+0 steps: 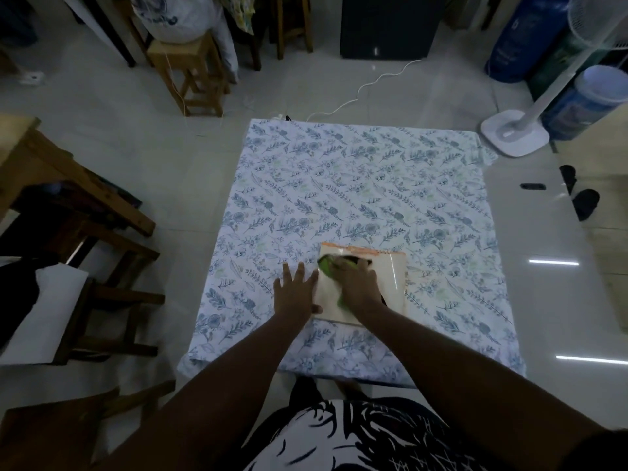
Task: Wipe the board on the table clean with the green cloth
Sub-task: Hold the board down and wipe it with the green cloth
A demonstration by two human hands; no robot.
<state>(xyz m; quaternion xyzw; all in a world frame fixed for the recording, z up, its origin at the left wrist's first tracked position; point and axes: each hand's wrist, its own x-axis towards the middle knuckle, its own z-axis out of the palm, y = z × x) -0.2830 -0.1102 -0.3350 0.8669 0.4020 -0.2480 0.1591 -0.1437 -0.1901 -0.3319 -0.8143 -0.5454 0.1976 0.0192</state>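
A pale glossy board (390, 283) with an orange top edge lies on the near middle of the table (339, 185), which is covered with a blue floral cloth. My right hand (356, 283) presses the green cloth (327, 265) flat on the board's left half, its fingers spread over the cloth. My left hand (296, 289) lies flat with fingers apart at the board's left edge, its thumb resting on the board's near left corner. Most of the green cloth is hidden under my right hand.
Wooden stools (190, 73) and benches (85, 212) stand to the left. A white fan base (513, 132) sits past the table's far right corner. A white cable (367, 86) runs over the floor behind the table. Blue containers (591, 96) stand at the right.
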